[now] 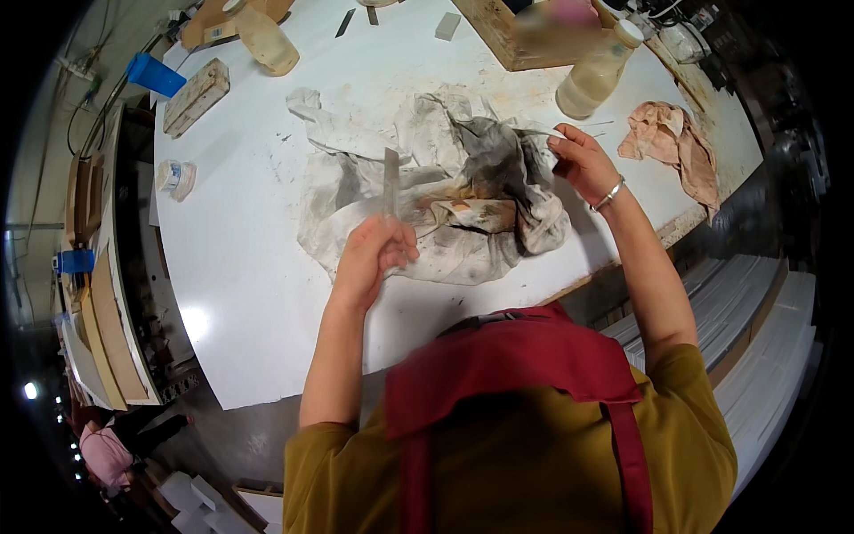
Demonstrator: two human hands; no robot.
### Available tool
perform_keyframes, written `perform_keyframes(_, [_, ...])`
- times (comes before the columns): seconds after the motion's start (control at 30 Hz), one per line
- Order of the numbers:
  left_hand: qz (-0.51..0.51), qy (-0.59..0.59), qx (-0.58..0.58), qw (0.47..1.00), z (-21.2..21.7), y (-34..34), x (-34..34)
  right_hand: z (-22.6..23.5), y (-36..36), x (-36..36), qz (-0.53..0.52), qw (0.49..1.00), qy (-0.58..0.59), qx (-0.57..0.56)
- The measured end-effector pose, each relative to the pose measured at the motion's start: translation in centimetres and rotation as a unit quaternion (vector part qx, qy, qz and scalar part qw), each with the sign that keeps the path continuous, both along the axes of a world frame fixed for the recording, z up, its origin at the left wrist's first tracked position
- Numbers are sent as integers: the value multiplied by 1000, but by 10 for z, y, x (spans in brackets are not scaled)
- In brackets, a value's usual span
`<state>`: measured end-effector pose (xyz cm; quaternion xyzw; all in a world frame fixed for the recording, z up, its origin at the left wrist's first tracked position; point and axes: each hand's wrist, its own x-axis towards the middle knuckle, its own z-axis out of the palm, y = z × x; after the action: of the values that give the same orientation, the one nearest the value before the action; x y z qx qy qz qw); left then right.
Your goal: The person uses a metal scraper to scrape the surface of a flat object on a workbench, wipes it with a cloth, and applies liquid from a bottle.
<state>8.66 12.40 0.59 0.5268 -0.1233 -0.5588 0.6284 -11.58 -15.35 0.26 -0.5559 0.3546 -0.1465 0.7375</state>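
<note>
Holding a thin metal strip (390, 182) upright in my left hand (374, 258), fingers closed on its lower end, I have my right hand (583, 160) pinching an edge of the stained white cloth (445, 191) spread on the white surface (240, 258). Two cloths lie here: this one and a pink rag (672, 142) at the right edge. Two cloudy plastic bottles (598, 76) stand at the far side, one left (265, 40), one right. A blue cup (156, 76) and a small tape roll (176, 176) sit at the left edge.
</note>
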Motion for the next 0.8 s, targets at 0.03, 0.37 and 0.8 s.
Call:
perform_keyframes(0.03, [10, 1, -5, 1000, 2, -3, 2, 0, 1, -3, 19, 999, -28, 41])
perform_keyframes(0.37, [-101, -33, -13, 994, -5, -32, -15, -14, 15, 5, 49, 996, 78, 18])
perform_keyframes(0.8, [-201, -32, -20, 979, -9, -85, -41, -6, 64, 22, 60, 958, -43, 277])
